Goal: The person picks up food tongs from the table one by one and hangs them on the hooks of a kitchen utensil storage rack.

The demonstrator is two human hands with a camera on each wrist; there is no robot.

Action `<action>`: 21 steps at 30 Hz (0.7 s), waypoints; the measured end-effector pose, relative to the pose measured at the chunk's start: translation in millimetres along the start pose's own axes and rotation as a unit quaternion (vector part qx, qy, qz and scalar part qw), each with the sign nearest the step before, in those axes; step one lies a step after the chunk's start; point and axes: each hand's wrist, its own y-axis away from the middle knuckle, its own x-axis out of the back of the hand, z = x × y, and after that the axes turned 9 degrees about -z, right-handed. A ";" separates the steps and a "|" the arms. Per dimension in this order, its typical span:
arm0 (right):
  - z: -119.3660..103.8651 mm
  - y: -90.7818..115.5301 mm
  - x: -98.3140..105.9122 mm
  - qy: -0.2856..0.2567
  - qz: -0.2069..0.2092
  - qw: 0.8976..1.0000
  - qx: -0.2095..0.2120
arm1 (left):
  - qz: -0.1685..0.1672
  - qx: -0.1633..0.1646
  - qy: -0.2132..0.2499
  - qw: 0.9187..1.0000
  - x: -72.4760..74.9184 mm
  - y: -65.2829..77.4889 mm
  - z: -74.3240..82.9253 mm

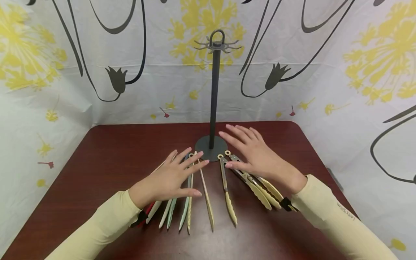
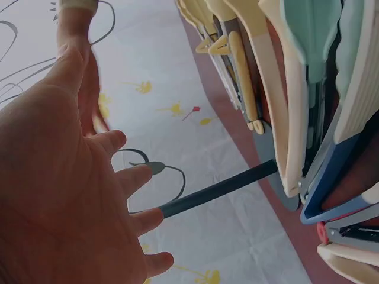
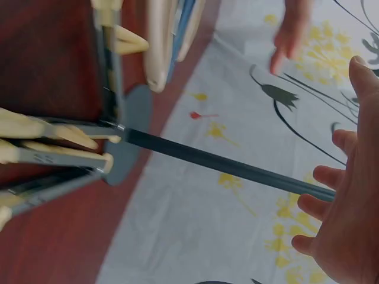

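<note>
Both hands hover over the table with fingers spread, holding nothing. My left hand (image 1: 167,178) hangs above a row of kitchen tongs, hiding the upper parts of several. Among those are mint green tongs (image 1: 171,213), a cream pair (image 1: 208,202) and a red piece (image 1: 150,209); blue tongs (image 2: 331,189) show in the left wrist view. Over the right-hand tongs floats my right hand (image 1: 253,153), its fingers pointing toward the stand. Below it lie pale yellow tongs (image 1: 230,209), with several more fanned out (image 1: 263,195). A dark hook stand (image 1: 214,97) rises between the hands; its hooks are bare.
The stand's round base (image 1: 203,144) sits near the back of the dark red table (image 1: 123,144). Behind and beside the table hangs a white cloth (image 1: 169,94) printed with yellow flowers and grey tulips.
</note>
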 end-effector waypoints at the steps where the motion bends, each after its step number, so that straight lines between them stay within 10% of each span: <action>1: 0.7 -2.8 4.7 0.000 0.016 1.000 0.006 | 0.000 -0.002 0.002 1.000 -1.5 0.6 0.0; 21: 12.7 -87.2 123.7 -0.030 0.271 0.962 0.028 | -0.005 -0.002 0.009 1.000 -19.8 15.2 7.7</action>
